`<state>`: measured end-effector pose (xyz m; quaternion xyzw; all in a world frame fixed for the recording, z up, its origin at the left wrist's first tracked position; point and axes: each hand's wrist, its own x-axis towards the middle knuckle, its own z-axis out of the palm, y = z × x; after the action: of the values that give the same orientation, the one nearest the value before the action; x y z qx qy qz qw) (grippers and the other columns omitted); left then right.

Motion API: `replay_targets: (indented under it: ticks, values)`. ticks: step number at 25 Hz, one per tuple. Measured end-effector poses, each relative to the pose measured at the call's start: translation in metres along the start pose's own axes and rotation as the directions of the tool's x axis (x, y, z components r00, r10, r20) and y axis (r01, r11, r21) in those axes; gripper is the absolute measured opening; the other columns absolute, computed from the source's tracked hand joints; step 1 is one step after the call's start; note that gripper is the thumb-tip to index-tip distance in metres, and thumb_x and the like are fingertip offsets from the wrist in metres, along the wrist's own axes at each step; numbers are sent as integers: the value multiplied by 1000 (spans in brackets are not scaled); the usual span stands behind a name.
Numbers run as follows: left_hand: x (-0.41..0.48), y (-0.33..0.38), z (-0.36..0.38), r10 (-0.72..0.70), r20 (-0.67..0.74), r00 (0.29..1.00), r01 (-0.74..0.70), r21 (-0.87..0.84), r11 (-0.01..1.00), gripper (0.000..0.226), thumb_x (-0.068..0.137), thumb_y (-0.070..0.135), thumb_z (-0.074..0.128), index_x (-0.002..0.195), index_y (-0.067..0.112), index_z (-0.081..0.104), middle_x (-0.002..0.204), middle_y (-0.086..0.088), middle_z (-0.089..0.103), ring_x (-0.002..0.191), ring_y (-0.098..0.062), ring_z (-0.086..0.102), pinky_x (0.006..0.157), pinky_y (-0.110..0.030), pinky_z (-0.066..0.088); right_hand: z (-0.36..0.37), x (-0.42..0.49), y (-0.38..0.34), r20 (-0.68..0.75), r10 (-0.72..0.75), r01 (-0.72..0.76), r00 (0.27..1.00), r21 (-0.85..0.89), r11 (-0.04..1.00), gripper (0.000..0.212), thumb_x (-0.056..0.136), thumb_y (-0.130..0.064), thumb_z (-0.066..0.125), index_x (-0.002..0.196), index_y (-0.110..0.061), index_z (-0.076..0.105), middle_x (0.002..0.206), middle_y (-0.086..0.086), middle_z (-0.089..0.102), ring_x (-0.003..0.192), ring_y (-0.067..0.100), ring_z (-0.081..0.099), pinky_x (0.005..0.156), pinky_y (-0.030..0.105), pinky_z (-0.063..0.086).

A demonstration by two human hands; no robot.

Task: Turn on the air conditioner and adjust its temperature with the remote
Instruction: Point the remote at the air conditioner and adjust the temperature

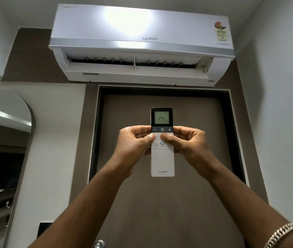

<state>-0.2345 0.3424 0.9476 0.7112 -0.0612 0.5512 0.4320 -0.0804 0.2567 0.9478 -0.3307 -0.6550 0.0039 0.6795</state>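
A white and black remote is held upright in front of me, its small screen showing 24. My left hand grips its left side with the thumb resting on the white button area. My right hand grips its right side, and that thumb lies just below the power button. High on the wall hangs the white air conditioner, with its louvre flap open.
A brown door in a dark frame stands straight ahead under the unit, its metal handle at the bottom edge. An arched mirror hangs on the left wall. Plain white walls close in on both sides.
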Motion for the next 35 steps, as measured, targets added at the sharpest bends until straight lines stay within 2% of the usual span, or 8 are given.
replay_targets:
  ticks: [4,6,14,18,22,28,35]
  values:
    - [-1,3,0,44,27,999,-44,19,999,20,87,10,64,86,29,63,72,16,77,73,-5,75,54,-16,55,-2,-3,-4,7,-6,6,1000,-2,1000,37,75,-16,77,110,-6,71,100,8,80,90,23,77,69,29,62]
    - [-2,4,-1,56,32,998,-57,31,998,20,87,11,64,85,31,63,73,17,77,74,-5,75,55,-16,55,-2,-4,-6,16,-13,13,1000,0,1000,38,75,-16,77,111,-5,70,100,8,80,90,24,77,69,29,62]
    - [-3,4,-3,52,32,998,-51,-30,998,15,87,10,64,92,23,68,86,3,79,82,-17,76,62,-25,60,2,-7,-14,14,-53,54,998,-40,998,43,69,-22,75,108,-5,70,101,10,79,88,23,77,71,29,63]
    - [-4,4,-1,48,24,999,-47,-39,998,15,87,10,64,91,24,68,85,4,79,82,-17,76,62,-24,60,3,-9,-17,8,-68,68,998,-17,998,36,66,-24,75,100,-14,71,93,0,80,83,17,78,67,25,62]
    - [-5,2,-5,71,23,997,-71,-27,997,19,87,9,63,88,27,68,82,6,79,80,-15,76,61,-23,59,7,-11,-14,-3,-67,67,998,-19,998,35,67,-22,75,100,-14,72,95,1,80,82,18,78,66,26,63]
    - [-8,-2,-5,60,16,998,-60,-15,998,16,87,9,63,96,21,67,85,3,79,82,-16,76,64,-24,60,7,-14,-11,4,-60,60,998,-20,998,38,66,-23,75,102,-12,71,98,5,79,85,20,78,69,28,63]
    - [-7,-3,-4,55,-20,998,-55,20,998,19,88,10,63,106,14,66,97,-3,77,85,-16,75,68,-27,61,6,-12,-11,23,-58,59,998,-35,998,42,65,-28,74,104,-14,70,89,-3,80,84,16,78,65,22,61]
